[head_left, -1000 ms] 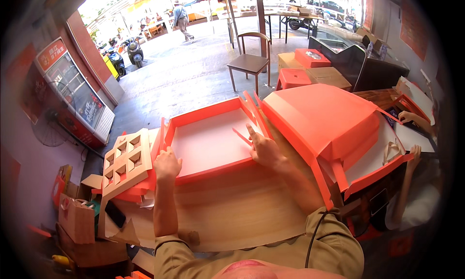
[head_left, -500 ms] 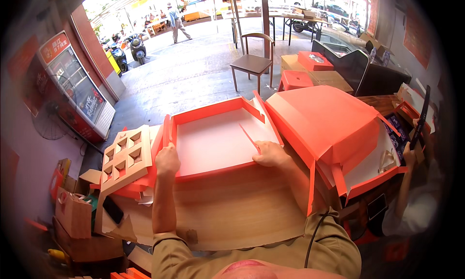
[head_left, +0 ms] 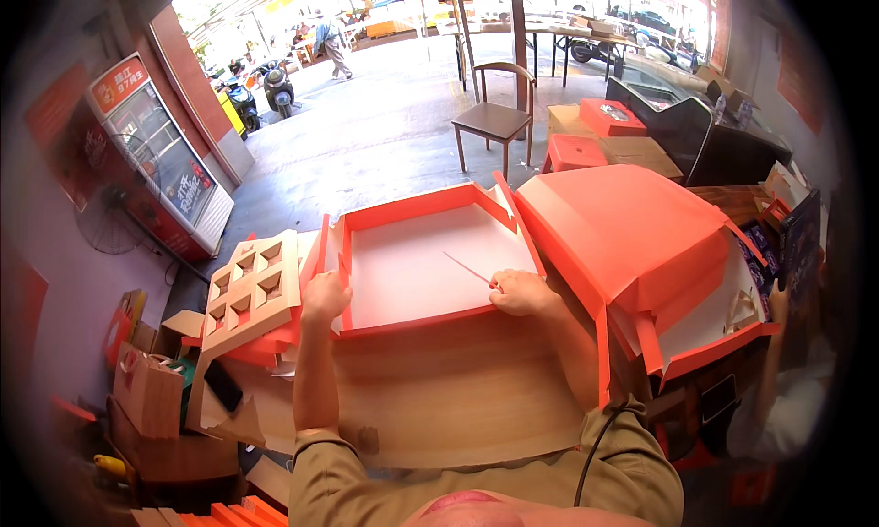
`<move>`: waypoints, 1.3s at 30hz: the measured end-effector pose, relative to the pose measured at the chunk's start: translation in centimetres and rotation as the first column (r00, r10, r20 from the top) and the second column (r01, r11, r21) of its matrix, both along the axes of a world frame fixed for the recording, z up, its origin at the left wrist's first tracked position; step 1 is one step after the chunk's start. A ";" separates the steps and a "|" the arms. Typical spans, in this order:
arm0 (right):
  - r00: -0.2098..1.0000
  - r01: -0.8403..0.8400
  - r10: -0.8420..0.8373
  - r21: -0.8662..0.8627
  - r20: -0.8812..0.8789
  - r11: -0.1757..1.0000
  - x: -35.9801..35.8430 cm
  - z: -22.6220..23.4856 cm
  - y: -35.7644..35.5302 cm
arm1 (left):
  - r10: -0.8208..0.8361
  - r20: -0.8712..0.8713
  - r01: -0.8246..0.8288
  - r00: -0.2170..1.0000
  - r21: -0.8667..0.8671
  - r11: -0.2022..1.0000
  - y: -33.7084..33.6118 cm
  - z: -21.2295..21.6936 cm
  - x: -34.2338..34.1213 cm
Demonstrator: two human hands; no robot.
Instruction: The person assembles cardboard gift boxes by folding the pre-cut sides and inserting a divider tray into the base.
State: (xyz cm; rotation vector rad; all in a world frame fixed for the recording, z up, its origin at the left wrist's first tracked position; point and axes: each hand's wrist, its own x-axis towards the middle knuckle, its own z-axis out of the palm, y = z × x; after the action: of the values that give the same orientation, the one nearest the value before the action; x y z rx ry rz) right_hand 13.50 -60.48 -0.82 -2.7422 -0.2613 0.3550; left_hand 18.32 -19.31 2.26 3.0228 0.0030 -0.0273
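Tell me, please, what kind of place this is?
Probably an open-fronted shop or packing stall beside a street. The hands fold an orange box on a wooden table; a drinks fridge stands at the left, and scooters are parked outside.

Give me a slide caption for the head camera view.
Both hands, left hand and right hand, press an orange box tray on a wooden table.

Box tray w/ raised walls boxed in: lid stack right, divider insert left.
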 end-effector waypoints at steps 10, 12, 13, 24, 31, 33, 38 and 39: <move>0.986 -0.029 0.059 0.185 -0.157 0.982 0.0 1.9 -1.1 | -0.345 -0.142 0.160 0.928 -0.685 0.711 1.5 3.8 -1.8; 0.984 -0.046 0.092 0.284 -0.152 0.958 0.2 2.0 -1.5 | -0.372 -0.187 0.102 0.909 -0.766 0.635 2.2 3.5 -2.3; 0.980 -0.061 0.114 0.303 -0.162 0.951 0.2 2.2 -1.5 | -0.378 -0.174 0.116 0.910 -0.766 0.632 2.8 3.5 -2.8; 0.971 -0.198 0.241 0.554 -0.004 0.809 -1.9 2.0 -2.7 | -0.247 0.256 0.355 0.934 -0.727 0.588 5.2 0.7 -13.8; 0.882 -0.396 0.192 0.457 0.431 0.796 -5.5 0.4 -1.8 | 0.267 0.289 0.271 0.919 -0.957 0.104 6.0 -6.2 -20.2; 0.760 -0.471 0.184 0.332 0.624 0.818 -6.3 -1.5 -1.9 | 0.385 0.221 0.300 0.896 -0.941 -0.156 5.9 -7.0 -21.0; 0.650 -0.500 0.179 0.239 0.739 0.832 -8.4 -3.6 -2.2 | 0.510 0.072 0.302 0.857 -0.872 -0.386 7.7 -9.0 -22.6; 0.623 -0.492 0.175 0.207 0.763 0.846 -9.2 -3.4 -2.5 | 0.532 0.044 0.287 0.846 -0.878 -0.384 8.0 -9.3 -22.7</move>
State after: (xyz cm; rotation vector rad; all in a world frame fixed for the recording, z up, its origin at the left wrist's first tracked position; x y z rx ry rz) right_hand 4.33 -63.02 -4.17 -2.2535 -0.9624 -0.6738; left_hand -4.37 -11.31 -7.01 0.9445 0.2136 0.5268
